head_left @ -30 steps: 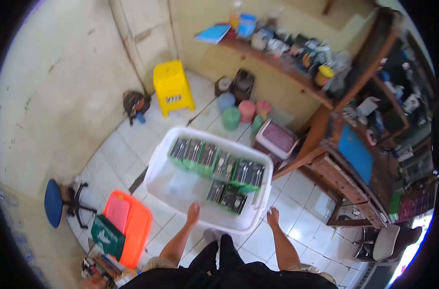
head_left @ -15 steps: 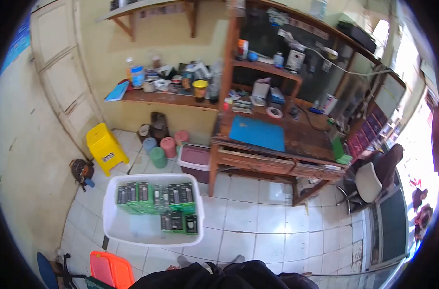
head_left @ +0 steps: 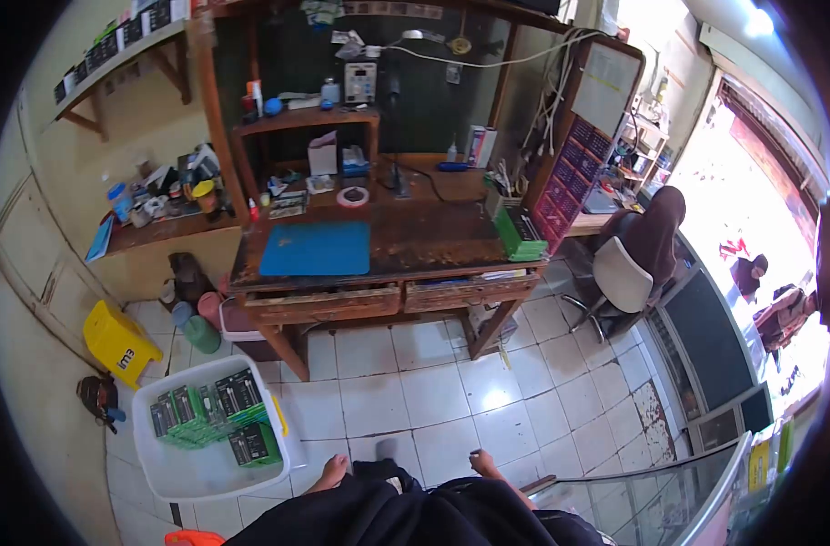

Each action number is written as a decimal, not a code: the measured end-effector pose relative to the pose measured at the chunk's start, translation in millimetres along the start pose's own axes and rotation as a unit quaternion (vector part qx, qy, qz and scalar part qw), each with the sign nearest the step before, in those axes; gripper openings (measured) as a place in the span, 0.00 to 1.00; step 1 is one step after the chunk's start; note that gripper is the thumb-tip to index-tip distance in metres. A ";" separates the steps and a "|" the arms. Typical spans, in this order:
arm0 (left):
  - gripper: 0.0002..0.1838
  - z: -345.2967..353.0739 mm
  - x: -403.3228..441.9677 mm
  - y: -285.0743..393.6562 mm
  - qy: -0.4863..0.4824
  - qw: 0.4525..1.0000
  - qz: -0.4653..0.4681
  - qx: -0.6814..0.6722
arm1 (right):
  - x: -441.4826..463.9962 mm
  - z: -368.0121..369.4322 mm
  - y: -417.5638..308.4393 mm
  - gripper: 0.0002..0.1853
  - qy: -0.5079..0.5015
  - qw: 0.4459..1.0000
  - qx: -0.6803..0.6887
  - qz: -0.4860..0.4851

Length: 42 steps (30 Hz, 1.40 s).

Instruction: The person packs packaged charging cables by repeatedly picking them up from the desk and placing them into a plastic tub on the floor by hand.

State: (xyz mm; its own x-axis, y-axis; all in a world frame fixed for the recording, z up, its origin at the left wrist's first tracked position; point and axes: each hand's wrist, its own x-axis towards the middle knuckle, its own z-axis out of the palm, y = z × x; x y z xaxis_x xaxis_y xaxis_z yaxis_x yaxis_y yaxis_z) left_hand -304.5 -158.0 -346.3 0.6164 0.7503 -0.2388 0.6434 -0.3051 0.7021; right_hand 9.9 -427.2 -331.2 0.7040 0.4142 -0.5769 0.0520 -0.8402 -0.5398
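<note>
My left hand hangs low over the tiled floor, right of a white tub, its fingers curled; whether anything is inside them is too small to tell. My right hand is out to the right above the tiles, also loosely curled, with nothing visible in it. In the tub stand green and black boxes in stacks along the far side, with another group at the right. Neither hand touches the tub.
Ahead is a wooden desk with a blue mat and green boxes. A yellow stool stands left. A person sits on a chair at right. A glass case is near, lower right.
The view has swung right and up, so the tub now lies at lower left and the desk is central. Both hands, out of clear view half a second ago, show again away from the tub.
</note>
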 end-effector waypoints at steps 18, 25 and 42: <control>0.08 -27.0 289.6 477.8 0.135 0.865 0.303 -0.377 | 130.1 -337.2 -305.4 0.14 0.357 0.823 0.103 -0.430; 0.16 1.0 351.3 582.9 0.131 0.848 0.313 -0.407 | 188.8 -398.7 -361.0 0.19 0.333 0.812 0.085 -0.472; 0.23 75.5 367.8 627.7 0.266 0.912 0.250 -0.187 | 219.8 -421.0 -355.3 0.29 0.197 0.819 0.114 -0.527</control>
State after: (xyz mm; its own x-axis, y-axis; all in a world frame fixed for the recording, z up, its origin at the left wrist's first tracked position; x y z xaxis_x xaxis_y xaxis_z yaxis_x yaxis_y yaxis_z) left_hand 360.3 -117.8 -44.1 0.4188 0.7812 0.4630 0.0812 -0.5401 0.8377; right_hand 444.4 -185.0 -8.1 0.5297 0.6836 0.5020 0.6760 0.0173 -0.7367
